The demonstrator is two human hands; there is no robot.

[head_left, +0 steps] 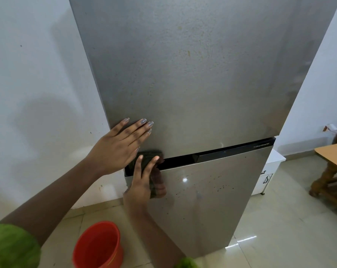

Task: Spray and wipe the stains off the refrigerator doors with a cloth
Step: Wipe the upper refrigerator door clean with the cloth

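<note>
Refrigerator [202, 93]: my left hand [117, 147] flat, fingers straight, bracing upper door low-left. Right hand [142, 182] presses cloth [159, 184], fingers spread, at lower door's [212, 209] top-left by black handle strip [212, 156]. I'd sweep right, firm even pressure, toward dark specks [221, 185].

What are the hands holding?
The right hand presses a dark cloth against the fridge, fingers over its top part. The left hand holds nothing, flat on the upper door.
</note>
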